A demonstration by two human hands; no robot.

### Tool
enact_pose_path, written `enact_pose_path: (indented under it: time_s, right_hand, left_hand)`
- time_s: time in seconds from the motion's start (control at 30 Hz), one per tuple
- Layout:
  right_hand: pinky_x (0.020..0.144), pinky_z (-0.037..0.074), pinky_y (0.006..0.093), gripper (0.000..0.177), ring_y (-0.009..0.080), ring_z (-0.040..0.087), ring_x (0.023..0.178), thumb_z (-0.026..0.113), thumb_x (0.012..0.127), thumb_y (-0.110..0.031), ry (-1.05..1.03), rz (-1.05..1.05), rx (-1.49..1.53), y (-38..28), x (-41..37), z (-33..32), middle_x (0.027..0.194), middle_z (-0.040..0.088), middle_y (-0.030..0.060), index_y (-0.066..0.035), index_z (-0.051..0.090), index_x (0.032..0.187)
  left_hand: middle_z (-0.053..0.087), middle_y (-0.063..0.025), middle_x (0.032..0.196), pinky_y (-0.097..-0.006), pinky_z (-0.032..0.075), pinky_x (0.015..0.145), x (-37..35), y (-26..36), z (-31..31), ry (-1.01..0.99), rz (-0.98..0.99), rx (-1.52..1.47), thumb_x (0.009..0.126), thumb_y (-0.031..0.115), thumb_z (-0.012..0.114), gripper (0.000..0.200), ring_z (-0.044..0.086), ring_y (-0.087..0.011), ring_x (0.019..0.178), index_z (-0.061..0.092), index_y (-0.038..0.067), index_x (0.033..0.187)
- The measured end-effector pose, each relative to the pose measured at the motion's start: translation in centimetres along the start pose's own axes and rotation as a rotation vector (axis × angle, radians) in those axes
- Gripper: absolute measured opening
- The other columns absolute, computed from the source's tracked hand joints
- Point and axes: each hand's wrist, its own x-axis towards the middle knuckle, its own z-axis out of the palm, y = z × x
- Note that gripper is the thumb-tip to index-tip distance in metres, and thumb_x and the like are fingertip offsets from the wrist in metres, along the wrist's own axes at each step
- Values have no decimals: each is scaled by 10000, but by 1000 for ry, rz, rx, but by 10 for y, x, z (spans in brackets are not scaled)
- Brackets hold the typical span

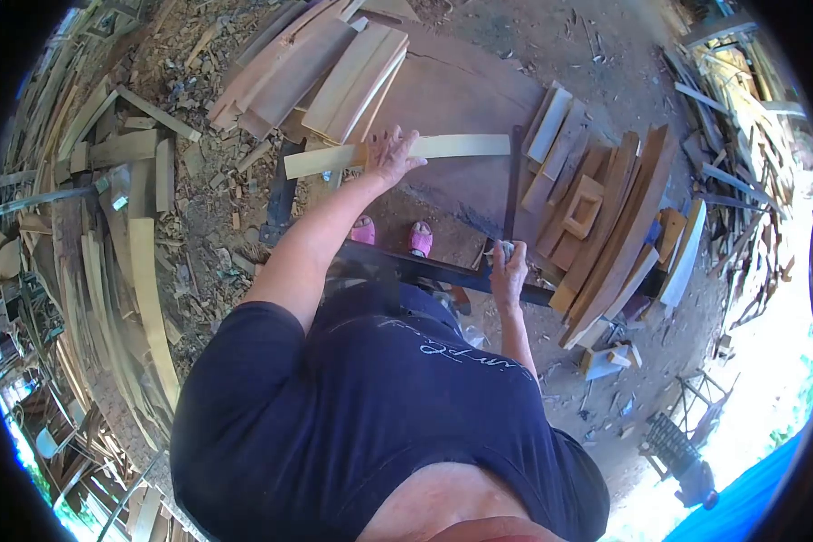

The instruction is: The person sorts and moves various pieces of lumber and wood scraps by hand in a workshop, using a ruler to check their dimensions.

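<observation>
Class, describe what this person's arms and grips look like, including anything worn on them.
Both the left grip and the right grip are bare and five-fingered, without gloves. The forearms are uncovered, with no watch or bracelet to be seen. Short, loose, plain dark navy fabric sleeves cover the upper arms. I can't make out any rings.

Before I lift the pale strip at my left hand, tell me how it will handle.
The pale strip looks slender for its length, so probably light and springy. Flat, it shouldn't roll, but both ends reach past the left hand, so one may dip.
</observation>
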Motion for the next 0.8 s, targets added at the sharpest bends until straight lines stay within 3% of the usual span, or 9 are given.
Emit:
enact_pose_path:
  time_s: [0.1, 0.27, 0.43, 0.6, 0.67, 0.73, 0.8]
  right_hand:
    - [620, 462, 455, 288, 409, 615, 721, 548, 913, -278, -3, -139, -114, -3, -4, 9, 737, 613, 200, -24, 453, 1011]
    - [613, 457, 461, 296, 411, 611, 727, 543, 916, -301, -10, -116, -115, 7, -6, 20, 756, 618, 203, -30, 454, 997]
    - [628, 453, 441, 337, 387, 611, 729, 521, 923, -366, 80, -49, -93, 16, -14, 13, 756, 606, 191, -36, 468, 971]
    - [605, 462, 447, 322, 395, 618, 736, 519, 927, -349, 179, -10, -88, 40, -21, 2, 762, 617, 193, -42, 448, 991]
    - [606, 465, 438, 322, 394, 619, 737, 520, 928, -345, 197, -9, -68, 45, -23, 0, 766, 616, 194, -41, 445, 999]
    - [610, 468, 422, 322, 391, 617, 724, 521, 930, -338, 172, 26, 20, 46, -23, 2, 767, 609, 194, -39, 437, 1015]
    - [612, 468, 418, 325, 390, 617, 722, 523, 929, -337, 157, 57, 49, 45, -22, 5, 766, 606, 194, -38, 436, 1020]
  left_hand:
    - [510, -70, 1020, -468, 351, 843, 1, 7, 3, -84, -45, -69, 725, 467, 691, 521, 485, -292, 983, 519, 259, 1170]
    - [533, -62, 975, -458, 383, 842, 3, 14, 9, -76, -44, -53, 803, 321, 648, 310, 503, -284, 971, 569, 272, 1099]
    - [570, -62, 893, -445, 413, 819, 5, 11, 13, -139, -12, -131, 825, 308, 612, 170, 533, -282, 957, 639, 222, 969]
    - [617, -119, 867, -448, 456, 753, 15, 17, 5, -170, -129, -336, 856, 333, 573, 202, 605, -323, 867, 624, 153, 932]
    - [639, -151, 862, -450, 472, 715, 20, 19, 18, -111, -90, -371, 891, 354, 525, 252, 614, -356, 836, 606, 121, 942]
    - [651, -158, 860, -468, 471, 706, 29, 20, 36, -166, -214, -652, 914, 377, 481, 302, 616, -373, 821, 600, 102, 953]
    - [653, -164, 848, -470, 472, 696, 36, 22, 45, -148, -214, -604, 921, 384, 464, 320, 618, -378, 813, 599, 99, 977]
